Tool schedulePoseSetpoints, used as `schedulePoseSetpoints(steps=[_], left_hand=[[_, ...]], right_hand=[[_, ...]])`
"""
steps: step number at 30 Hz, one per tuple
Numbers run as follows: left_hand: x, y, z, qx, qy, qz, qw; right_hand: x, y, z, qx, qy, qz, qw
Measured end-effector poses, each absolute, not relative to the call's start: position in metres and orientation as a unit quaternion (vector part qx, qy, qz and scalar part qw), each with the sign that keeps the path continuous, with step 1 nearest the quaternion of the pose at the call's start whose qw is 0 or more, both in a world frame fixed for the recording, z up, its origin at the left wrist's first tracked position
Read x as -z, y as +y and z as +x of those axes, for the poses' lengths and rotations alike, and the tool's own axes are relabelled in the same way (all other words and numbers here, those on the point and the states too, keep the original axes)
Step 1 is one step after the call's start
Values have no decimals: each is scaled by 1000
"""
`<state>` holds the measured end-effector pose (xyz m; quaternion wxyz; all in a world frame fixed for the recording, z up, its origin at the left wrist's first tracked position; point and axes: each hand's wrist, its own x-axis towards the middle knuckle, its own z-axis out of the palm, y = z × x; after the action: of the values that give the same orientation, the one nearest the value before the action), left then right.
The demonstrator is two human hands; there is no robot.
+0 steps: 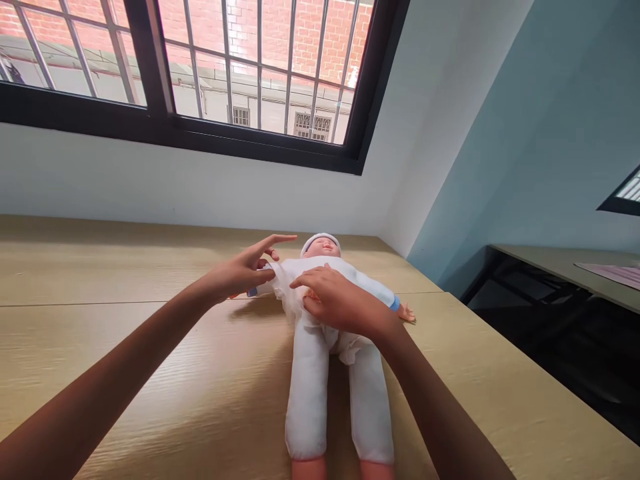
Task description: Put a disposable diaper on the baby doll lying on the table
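A baby doll (367, 283) in a white long-sleeved top with blue cuffs, white trousers and a white cap lies on its back, its legs toward me. Around its hips is a white disposable diaper (350, 347). My left hand (250, 270) is at the doll's side, index finger stretched out, thumb and another finger pinching a thin, translucent edge of the diaper that is pulled up from the waist. Over the doll's belly rests my right hand (340, 300), thumb and fingers apart at the diaper's front; its palm side is partly hidden.
The doll lies on a light wooden table (150, 373) pushed against a white wall below a barred window (260, 67). To the right, past the table edge, stands another table (540, 260) with a pink striped cloth (613, 272) on it.
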<state>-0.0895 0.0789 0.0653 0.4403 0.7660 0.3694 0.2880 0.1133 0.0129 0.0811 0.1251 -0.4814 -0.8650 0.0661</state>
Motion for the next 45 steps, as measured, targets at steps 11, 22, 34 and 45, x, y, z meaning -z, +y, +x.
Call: schedulePoseSetpoints(steps=[11, 22, 34, 45], left_hand=[[-58, 62, -63, -351, 244, 763, 485], [-42, 60, -49, -421, 253, 750, 443], [-22, 72, -49, -308, 255, 806, 436], [-12, 58, -39, -298, 283, 822, 395]], right_hand=[[-63, 31, 114, -116, -840, -503, 165], [-66, 21, 105, 63, -807, -573, 129], [-89, 15, 125, -91, -735, -665, 101], [-100, 14, 141, -139, -707, -692, 46]])
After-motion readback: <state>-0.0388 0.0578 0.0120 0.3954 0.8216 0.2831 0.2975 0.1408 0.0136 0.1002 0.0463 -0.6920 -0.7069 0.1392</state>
